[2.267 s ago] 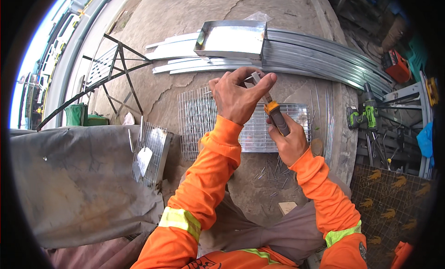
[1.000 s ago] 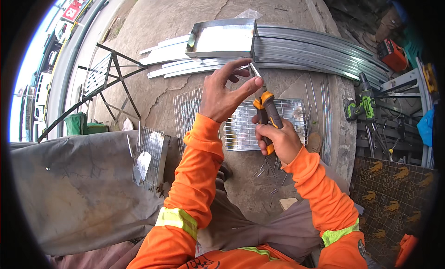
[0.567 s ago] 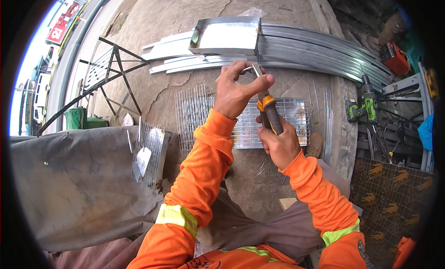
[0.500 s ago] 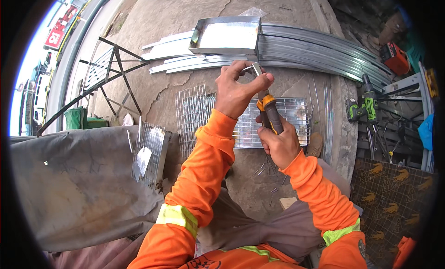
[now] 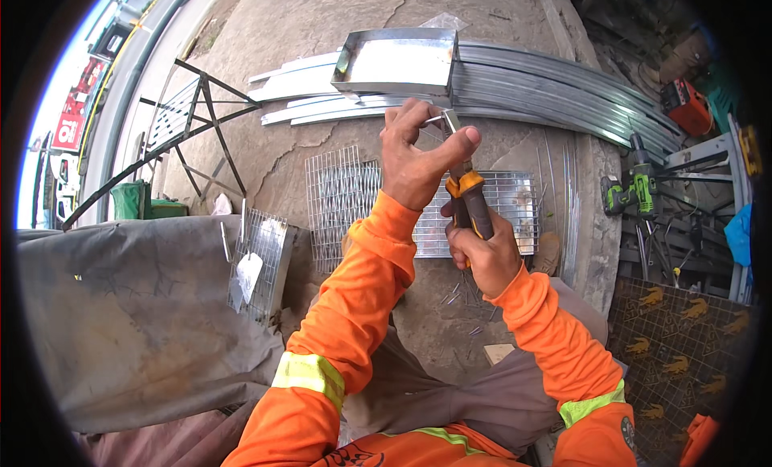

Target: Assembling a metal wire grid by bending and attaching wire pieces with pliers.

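My right hand (image 5: 494,256) is wrapped round the yellow-and-black handles of a pair of pliers (image 5: 476,203), whose jaws point away from me. Close to the jaws, my left hand (image 5: 413,163) is closed in a pinch, thumb beside the plier head. A short, thin metal piece (image 5: 434,119) shows between its index finger and the jaws; its exact shape is too small to tell. Beneath my hands on the ground lie a wire mesh panel (image 5: 322,218) and, to its right, another mesh grid (image 5: 519,213) over shiny sheet metal.
Beyond my hands, a sheet-metal tray (image 5: 398,61) sits on long metal channels (image 5: 555,85). A black metal frame (image 5: 205,117) stands at left, near a grey tarp (image 5: 145,322). At right are a green drill (image 5: 642,181) and a red-and-black box (image 5: 683,106).
Both hands and the pliers have shifted very slightly to the right in the picture. Their grips look the same.
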The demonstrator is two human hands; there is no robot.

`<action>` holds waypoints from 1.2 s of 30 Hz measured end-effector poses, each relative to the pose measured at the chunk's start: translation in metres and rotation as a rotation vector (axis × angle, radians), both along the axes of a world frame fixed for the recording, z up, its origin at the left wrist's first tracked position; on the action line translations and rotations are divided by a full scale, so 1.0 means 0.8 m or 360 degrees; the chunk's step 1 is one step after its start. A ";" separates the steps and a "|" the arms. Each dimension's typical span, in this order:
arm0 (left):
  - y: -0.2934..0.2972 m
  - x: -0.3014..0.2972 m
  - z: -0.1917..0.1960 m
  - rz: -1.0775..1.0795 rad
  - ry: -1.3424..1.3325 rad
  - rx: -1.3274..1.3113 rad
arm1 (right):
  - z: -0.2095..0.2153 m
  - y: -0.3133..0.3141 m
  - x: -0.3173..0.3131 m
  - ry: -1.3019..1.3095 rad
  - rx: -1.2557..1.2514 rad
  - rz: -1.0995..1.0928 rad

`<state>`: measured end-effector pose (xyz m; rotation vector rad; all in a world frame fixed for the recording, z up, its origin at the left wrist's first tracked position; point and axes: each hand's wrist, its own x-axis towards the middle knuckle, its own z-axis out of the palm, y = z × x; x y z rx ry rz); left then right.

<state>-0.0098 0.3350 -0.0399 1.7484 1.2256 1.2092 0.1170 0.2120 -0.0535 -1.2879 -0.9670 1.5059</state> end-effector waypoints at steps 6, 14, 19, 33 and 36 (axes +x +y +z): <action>0.007 0.006 -0.005 -0.0074 0.0052 -0.0003 | 0.002 0.007 0.008 0.0274 -0.0245 0.0040; 0.022 -0.028 -0.016 -0.0328 -0.0074 -0.0093 | 0.013 0.017 0.030 0.0820 -0.0541 0.0203; 0.023 -0.029 -0.013 -0.0223 -0.0373 -0.0392 | 0.003 0.014 0.023 0.0976 -0.0604 0.0099; 0.014 -0.027 -0.008 -0.0286 -0.0561 -0.0722 | -0.004 0.023 0.026 -0.0192 -0.0335 0.0109; 0.014 -0.024 -0.009 -0.0290 -0.0541 -0.0708 | -0.005 0.023 0.029 -0.0185 -0.0349 0.0117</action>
